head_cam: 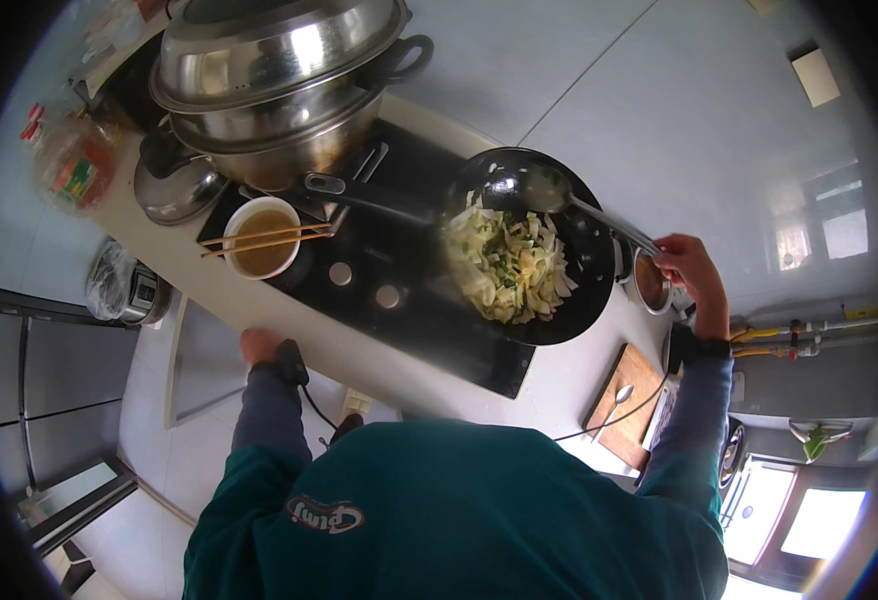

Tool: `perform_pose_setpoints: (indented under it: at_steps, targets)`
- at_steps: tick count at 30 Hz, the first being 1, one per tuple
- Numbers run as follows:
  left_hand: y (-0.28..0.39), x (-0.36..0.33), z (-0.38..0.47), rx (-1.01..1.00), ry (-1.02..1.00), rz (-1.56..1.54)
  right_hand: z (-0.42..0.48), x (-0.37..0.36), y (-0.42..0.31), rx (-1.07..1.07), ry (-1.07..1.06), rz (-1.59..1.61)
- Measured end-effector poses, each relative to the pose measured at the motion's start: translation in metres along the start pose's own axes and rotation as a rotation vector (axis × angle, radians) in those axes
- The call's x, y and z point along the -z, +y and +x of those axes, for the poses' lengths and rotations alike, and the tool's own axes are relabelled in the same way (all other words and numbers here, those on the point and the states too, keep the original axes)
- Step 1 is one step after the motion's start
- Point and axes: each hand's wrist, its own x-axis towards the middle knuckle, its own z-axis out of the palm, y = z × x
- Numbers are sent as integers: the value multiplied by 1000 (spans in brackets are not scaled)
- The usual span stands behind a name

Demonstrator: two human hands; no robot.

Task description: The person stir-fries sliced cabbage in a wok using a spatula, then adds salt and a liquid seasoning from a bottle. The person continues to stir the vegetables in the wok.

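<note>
My right hand (pixel 688 264) grips the metal handle of a cooking spatula (pixel 611 219), whose head rests against the far inner wall of a black wok (pixel 593 289). Chopped cabbage mixed with green bits (pixel 510 262) lies heaped in the wok. The wok's long black handle (pixel 386 201) points left across the cooktop. My left hand (pixel 259 346) is at the counter's front edge, apart from the wok; its fingers are hard to make out. Nearest to it on the cooktop is a white bowl (pixel 263 259) of brownish liquid with wooden chopsticks (pixel 259 241) across its rim.
A lidded steel steamer pot (pixel 281 120) stands on the cooktop (pixel 379 255) behind the bowl. A metal lid (pixel 176 187) and an oil bottle (pixel 79 169) are left of it. A small bowl (pixel 650 281), a wooden cutting board (pixel 626 405) and a spoon (pixel 620 397) lie rightward.
</note>
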Motion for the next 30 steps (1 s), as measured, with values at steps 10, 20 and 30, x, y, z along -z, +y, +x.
perform_pose_setpoints:
  at_steps: [10, 20, 30]
  targets:
    - [16, 26, -1, 49, -56, -18, -34, -56, -92, 867, -272, -832]
    - [46, 63, -1, -74, -65, 6, -206, -83, -93, 566, 159, -1125]
    - [51, 81, -6, -360, -99, 127, -255, -121, -75, 344, 123, -1110]
